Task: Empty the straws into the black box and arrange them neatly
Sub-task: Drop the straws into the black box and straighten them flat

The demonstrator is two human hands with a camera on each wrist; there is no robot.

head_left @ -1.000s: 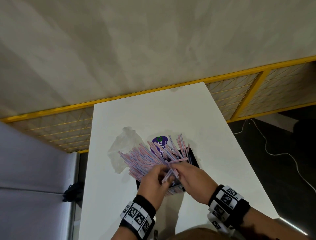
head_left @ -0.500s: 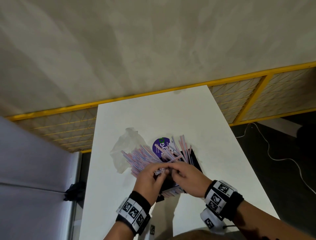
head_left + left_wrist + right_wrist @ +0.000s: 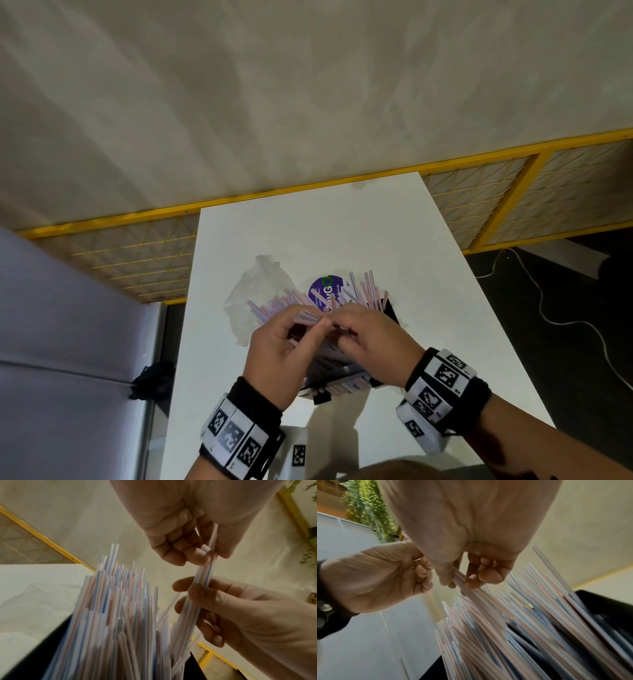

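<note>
On the white bench (image 3: 445,342), the black box (image 3: 388,310) held most straws (image 3: 274,305), fanning messily toward ten o'clock, while left hand (image 3: 277,353) and right hand (image 3: 373,342) fingers pinched a few straws, leaving tidying undone.

Both hands' grips, left hand (image 3: 180,531) and right hand (image 3: 240,615), on a few slightly blurred straws (image 3: 204,573) beside the main bundle (image 3: 120,615).

Purple label (image 3: 325,291) — letters "YG".
</note>
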